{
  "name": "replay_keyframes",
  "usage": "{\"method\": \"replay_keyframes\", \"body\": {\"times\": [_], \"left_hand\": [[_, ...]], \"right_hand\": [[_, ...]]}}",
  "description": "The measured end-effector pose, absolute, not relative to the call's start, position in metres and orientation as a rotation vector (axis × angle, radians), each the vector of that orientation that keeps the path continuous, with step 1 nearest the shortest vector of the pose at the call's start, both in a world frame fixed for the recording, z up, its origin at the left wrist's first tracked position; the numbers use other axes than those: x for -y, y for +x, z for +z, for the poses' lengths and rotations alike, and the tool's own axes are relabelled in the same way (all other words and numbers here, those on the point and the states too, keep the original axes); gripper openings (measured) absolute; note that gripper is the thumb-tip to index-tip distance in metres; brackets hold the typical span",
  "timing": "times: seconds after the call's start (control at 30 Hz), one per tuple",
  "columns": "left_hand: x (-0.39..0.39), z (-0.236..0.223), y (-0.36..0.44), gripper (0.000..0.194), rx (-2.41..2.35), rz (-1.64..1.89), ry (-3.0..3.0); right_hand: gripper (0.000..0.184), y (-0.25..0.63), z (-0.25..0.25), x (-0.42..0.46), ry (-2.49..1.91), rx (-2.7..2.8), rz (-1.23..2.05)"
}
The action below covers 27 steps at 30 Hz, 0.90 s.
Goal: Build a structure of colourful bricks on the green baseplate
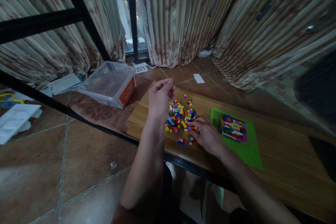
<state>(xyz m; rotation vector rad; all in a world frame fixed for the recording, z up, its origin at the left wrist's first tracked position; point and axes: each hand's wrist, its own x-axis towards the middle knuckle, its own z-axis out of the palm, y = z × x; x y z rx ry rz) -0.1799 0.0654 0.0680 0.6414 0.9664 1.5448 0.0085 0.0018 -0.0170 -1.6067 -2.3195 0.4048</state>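
A heap of small, many-coloured building bricks (178, 113) lies on the wooden tabletop. My left hand (161, 96) is raised at the heap's far left side, fingers curled together in a pinch; whatever they hold is hidden. At the heap's right edge, my right hand (207, 135) reaches down with thumb and forefinger apart, touching or almost touching loose bricks. A small blue-based cluster of bricks (181, 141) sits just in front of the heap. To the right, a block built of colourful bricks (233, 128) stands on a green studded baseplate (252, 147).
A clear plastic bin (105, 73) with an orange label stands left of the heap on a brown mat (97, 112). White trays (19, 120) and papers (65, 83) lie on the tiled floor. A dark object (322, 154) rests at the table's right. Black metal bars cross the upper left.
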Motion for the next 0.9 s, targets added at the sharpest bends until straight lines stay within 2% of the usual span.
{"method": "replay_keyframes", "body": {"times": [0.17,0.33,0.47,0.63,0.73,0.83,0.9], "left_hand": [[-0.064,0.068,-0.178,0.007,-0.951,1.541,0.647],[-0.066,0.065,-0.177,0.006,-0.968,1.518,0.699],[-0.067,0.054,-0.171,0.010,-1.036,1.327,1.068],[-0.057,0.034,-0.144,0.020,-0.856,0.824,1.607],[-0.046,0.026,-0.119,0.019,-0.765,0.683,1.637],[-0.036,0.024,-0.098,0.015,-0.710,0.681,1.512],[-0.030,0.024,-0.087,0.013,-0.692,0.708,1.389]], "right_hand": [[0.016,0.005,-0.022,-0.002,-1.617,2.316,0.334],[0.009,0.008,-0.021,0.000,-1.561,2.170,0.399],[0.016,0.015,-0.008,0.005,-1.497,1.932,0.491],[0.019,0.034,0.010,0.012,-1.449,1.793,0.510],[0.022,0.050,0.015,0.019,-1.468,1.632,0.622],[0.036,0.067,0.018,0.026,-1.471,1.388,0.797],[0.039,0.076,0.020,0.031,-1.450,1.239,0.894]]}}
